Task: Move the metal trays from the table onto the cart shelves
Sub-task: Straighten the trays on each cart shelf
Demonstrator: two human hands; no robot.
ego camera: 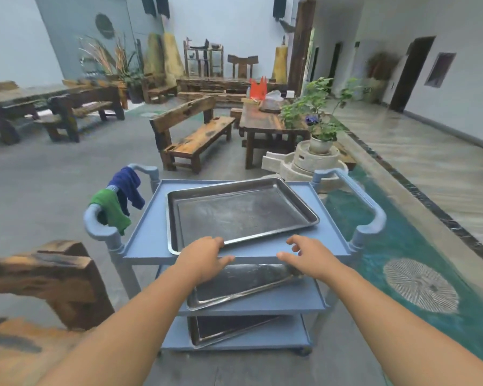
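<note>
Where the head view looks down on it, a blue three-shelf cart [151, 240] stands at centre and serves as the reference for all positions. A metal tray [240, 213] lies flat on the cart's top shelf, skewed to the shelf edges, its near left corner close to the front rim. A second tray [243, 288] lies on the middle shelf, also skewed, its near corner reaching the shelf's front edge. A third tray [223, 328] lies on the bottom shelf, partly hidden by the shelf above.

The left hand [204, 260] rests at the cart's front rim, fingers curled onto the near edge of the top tray; its grip touches that edge, but a firm hold cannot be confirmed. The right hand [307, 257] hovers over the front rim to the right of the top tray, its grip open, fingers spread, touching no tray.

A blue cloth [127, 188] and a green cloth [112, 208] hang over the cart's left handle. A wooden bench [198, 137] stands beyond the cart. A potted plant [319, 121] on a stone base stands beyond the cart's right handle. Turquoise water [402, 246] lies to the cart's right.
</note>
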